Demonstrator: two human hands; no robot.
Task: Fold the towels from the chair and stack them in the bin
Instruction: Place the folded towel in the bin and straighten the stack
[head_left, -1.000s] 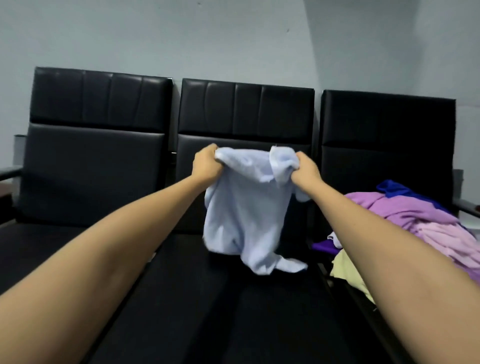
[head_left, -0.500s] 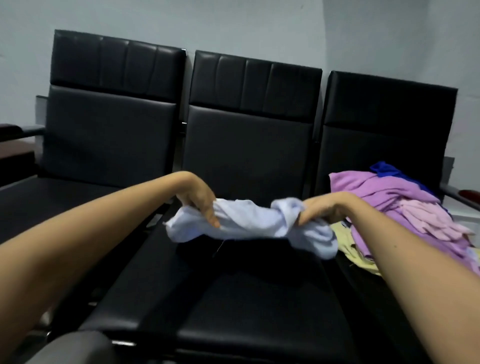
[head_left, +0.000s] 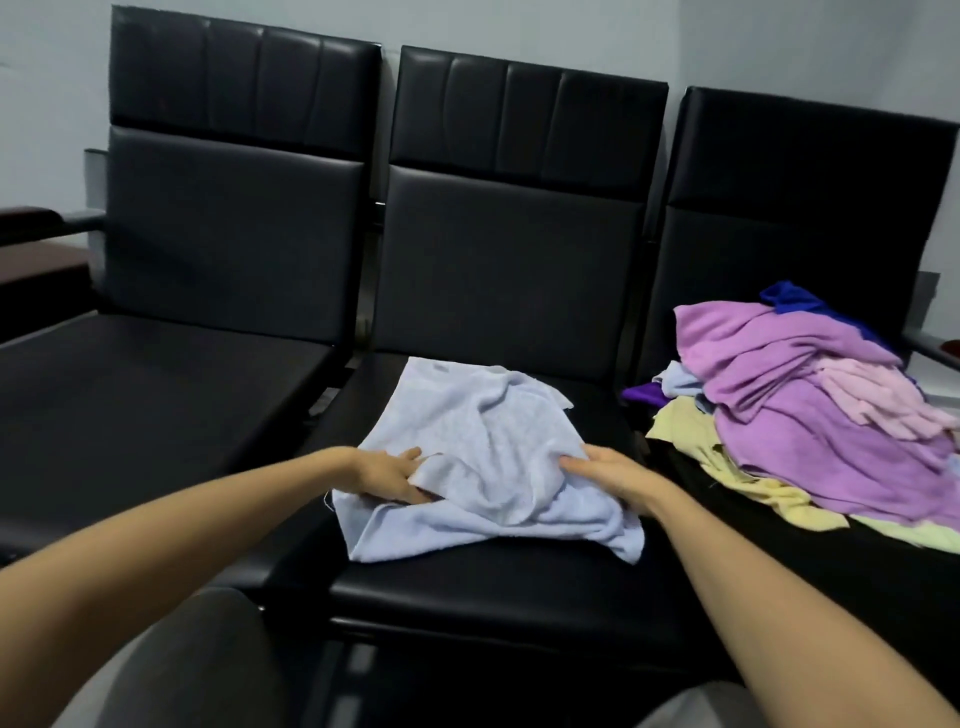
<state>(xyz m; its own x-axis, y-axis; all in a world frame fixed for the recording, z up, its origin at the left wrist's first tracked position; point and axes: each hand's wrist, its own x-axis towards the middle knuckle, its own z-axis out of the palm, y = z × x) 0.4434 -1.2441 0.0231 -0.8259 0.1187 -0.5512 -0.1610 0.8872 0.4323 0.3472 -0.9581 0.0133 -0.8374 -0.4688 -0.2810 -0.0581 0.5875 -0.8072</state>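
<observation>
Head camera: left hand (head_left: 392, 475) and right hand (head_left: 613, 475) each grasp the crumpled pale-blue towel (head_left: 483, 441) lying on the middle chair seat (head_left: 467, 587).

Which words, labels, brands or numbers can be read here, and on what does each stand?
No text can be read.
The light blue towel, the pile of towels and the black chairs show no print.
A small patch near the towel's far edge may be a tag; too blurred to tell.
</observation>
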